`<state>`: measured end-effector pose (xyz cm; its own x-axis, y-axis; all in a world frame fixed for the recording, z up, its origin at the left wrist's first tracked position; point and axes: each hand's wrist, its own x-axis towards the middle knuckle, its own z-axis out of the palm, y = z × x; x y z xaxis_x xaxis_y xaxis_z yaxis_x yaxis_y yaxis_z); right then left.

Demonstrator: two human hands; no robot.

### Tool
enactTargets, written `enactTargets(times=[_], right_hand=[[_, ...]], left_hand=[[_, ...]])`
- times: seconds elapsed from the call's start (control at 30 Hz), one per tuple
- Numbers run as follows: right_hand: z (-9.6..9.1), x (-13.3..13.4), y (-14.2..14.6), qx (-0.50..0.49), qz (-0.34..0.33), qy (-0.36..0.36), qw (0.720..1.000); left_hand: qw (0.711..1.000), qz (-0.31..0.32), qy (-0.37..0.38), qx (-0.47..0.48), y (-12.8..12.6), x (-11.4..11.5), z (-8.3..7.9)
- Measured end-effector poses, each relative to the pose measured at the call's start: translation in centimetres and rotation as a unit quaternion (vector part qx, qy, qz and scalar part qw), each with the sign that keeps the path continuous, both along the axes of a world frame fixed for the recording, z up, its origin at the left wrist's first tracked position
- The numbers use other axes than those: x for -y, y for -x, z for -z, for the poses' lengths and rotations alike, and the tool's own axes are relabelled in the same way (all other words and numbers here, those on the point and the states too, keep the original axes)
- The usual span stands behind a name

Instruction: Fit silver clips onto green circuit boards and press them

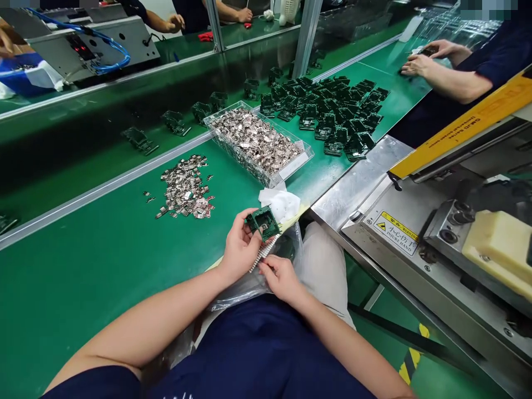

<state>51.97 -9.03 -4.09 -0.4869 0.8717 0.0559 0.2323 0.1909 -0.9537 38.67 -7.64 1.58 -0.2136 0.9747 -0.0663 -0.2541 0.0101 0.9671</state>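
The green tabletop (83, 266) fills the left and centre of the frame. A steel machine (415, 221) with a yellow warning label takes up the right side. In the upper centre lies a spread of dark green housings (332, 116). Just left of them is a clear tray (291, 166) heaped with small metal pieces. A loose heap of metal pieces (185, 188) lies left of centre on the tabletop. A white cloth (282, 202) sits at the tabletop's near edge, just below the tray. At the upper right, another person's hands (419, 61) rest on the tabletop.

In the lower centre, the left hand (240, 246) pinches a single green housing (262, 221) between thumb and fingers, held at the tabletop's edge right beside the cloth. Just below it, the right hand (282, 277) pinches the lower end of a thin metal strip (261, 256), whose upper end reaches the housing's underside. A clear plastic bag (245, 291) lies beneath both hands.
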Motion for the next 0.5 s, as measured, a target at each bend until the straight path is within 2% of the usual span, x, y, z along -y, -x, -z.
enactTargets(times=[0.13,0.23,0.37,0.5], right_hand=[[0.1,-1.0,-1.1,0.067,-0.003,0.005,0.998],[-0.5,-1.7,-2.2,0.109,-0.006,0.014,0.994],[-3.2,-2.0,-3.8,0.128,0.021,0.012,0.992],[-6.6,-2.4,-3.9,0.030,0.091,0.007,0.995]], left_hand=[[0.999,0.007,0.021,0.029,0.2,-0.2,-0.2],[0.999,0.015,0.016,0.044,0.4,-0.2,-0.2],[0.999,0.022,0.000,0.043,0.6,0.0,-0.3],[0.999,0.027,-0.010,0.043,0.7,0.3,0.0]])
